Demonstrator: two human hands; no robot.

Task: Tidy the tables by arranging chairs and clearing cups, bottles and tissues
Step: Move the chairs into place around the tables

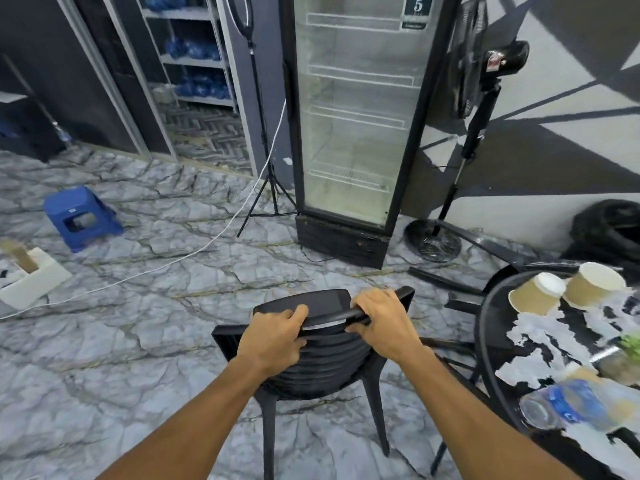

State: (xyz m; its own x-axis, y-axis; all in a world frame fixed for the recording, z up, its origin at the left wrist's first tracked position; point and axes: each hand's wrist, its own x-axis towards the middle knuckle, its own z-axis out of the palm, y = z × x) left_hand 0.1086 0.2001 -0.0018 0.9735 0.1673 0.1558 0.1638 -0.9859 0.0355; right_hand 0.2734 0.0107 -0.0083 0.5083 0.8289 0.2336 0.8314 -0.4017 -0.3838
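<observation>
Clearly the chair step is in hand: the left hand (273,336) and the right hand (382,323) both curl over the top rail of the black chair (325,368), which stands on the marble floor just left of the round table (479,327). The next move, I judge, calls for turning the chair and sliding it in at the table's edge without striking the legs. The 2 paper cups (536,294), torn tissues (540,327) and plastic bottle (568,407) lie on the table, not yet cleared.
</observation>
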